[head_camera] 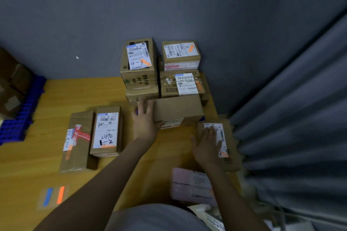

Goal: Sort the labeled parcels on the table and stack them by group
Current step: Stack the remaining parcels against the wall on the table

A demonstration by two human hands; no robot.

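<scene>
Fingers (143, 106) of the left hand (144, 121) spread straight against the left end of the plain brown cardboard parcel (178, 110) — centre of the yellow wooden worktop (75, 92), long axis left-to-right; right hand (205, 144) flat on a labelled brown parcel (230, 148).

Left hand (145, 120) reached far forward, arm nearly straight, fingers spread and extended, thumb splayed out toward right. Right hand (206, 146) nearer body, palm down, flat, fingers straight and close together. Both arms bare, converging slightly from lower edge.
</scene>
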